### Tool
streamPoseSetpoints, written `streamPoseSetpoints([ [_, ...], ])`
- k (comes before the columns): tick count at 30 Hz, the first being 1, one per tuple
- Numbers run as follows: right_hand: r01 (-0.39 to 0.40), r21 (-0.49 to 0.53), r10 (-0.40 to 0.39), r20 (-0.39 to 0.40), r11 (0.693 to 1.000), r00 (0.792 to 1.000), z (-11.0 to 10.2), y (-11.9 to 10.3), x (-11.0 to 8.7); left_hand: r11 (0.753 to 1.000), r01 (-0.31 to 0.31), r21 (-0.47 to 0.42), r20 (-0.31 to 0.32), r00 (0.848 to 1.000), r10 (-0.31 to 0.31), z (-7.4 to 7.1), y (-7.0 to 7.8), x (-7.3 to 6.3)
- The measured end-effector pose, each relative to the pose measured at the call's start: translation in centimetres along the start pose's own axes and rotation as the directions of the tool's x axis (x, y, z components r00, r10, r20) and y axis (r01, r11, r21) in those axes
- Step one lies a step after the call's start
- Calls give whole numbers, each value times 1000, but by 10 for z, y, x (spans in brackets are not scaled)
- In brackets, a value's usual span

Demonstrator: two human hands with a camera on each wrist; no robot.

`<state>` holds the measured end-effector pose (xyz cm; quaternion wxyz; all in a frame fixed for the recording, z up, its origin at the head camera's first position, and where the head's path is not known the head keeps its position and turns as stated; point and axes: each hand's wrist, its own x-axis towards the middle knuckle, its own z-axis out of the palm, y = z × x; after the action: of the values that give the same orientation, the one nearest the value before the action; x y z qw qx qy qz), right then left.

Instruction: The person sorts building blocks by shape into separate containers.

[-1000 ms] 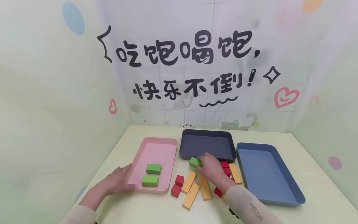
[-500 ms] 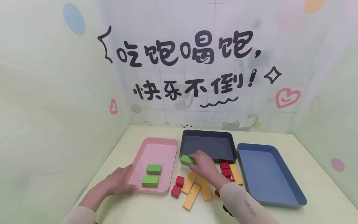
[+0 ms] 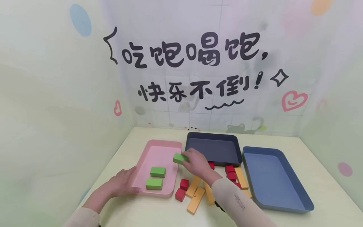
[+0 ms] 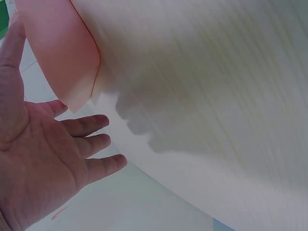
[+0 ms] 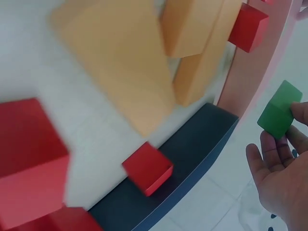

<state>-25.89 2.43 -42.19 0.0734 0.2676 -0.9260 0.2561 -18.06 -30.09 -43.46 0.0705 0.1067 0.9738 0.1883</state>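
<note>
My right hand [image 3: 196, 163] pinches a green rectangular block [image 3: 178, 158] between thumb and fingers. The block hangs over the right rim of the pink tray [image 3: 163, 153]; thumb and fingertips grip it in the right wrist view too. Two more green blocks lie in the tray's front half, a rear one [image 3: 158, 171] and a front one [image 3: 154, 183]. At the tray's front left corner rests my left hand [image 3: 122, 183], thumb along the front and fingers beside the left wall. Its fingers [image 4: 91, 125] are spread and nearly straight in the left wrist view.
A dark navy tray [image 3: 215, 148] stands at the back, a blue tray [image 3: 275, 176] on the right. Between them and the pink tray lie several yellow-orange planks [image 3: 195, 201] and red cubes [image 3: 180, 194]. A wall with black lettering [image 3: 210, 47] closes off the back.
My right hand has carried the green block leftward, from in front of the navy tray to the pink tray's right rim. The left hand stays at the tray's corner.
</note>
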Motion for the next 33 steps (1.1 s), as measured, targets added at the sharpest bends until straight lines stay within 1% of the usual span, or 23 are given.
streamPoseSetpoints([
  [6, 8, -27, -7, 46, 1000, 999, 10, -12, 18, 1000, 1, 20, -4, 1000, -1, 1, -3, 1],
  [10, 10, -47, -7, 79, 999, 997, 16, -18, 26, 1000, 4, 20, -4, 1000, -4, 1, -4, 0],
  [14, 11, -60, -6, 89, 998, 996, 22, -22, 32, 1000, 10, 11, -3, 1000, -10, 1, -3, -1],
  [18, 9, -50, -4, 98, 999, 995, 29, -26, 37, 1000, 22, -2, -1, 1000, -22, 1, -2, 0],
  [21, -7, -40, 12, 135, 999, 991, 31, -28, 38, 1000, 28, -11, 5, 1000, -28, 3, 1, 1],
  [25, -6, -66, 17, 169, 998, 985, 34, -30, 38, 1000, 26, -2, 6, 1000, -26, 3, 3, 1],
  [29, -13, -83, 26, 160, 996, 987, 30, -29, 37, 999, 29, 15, 9, 1000, -29, 2, 3, 1],
  [33, -17, -86, 30, 146, 996, 989, 20, -21, 35, 999, 41, 20, 18, 999, -42, 0, 3, 1],
])
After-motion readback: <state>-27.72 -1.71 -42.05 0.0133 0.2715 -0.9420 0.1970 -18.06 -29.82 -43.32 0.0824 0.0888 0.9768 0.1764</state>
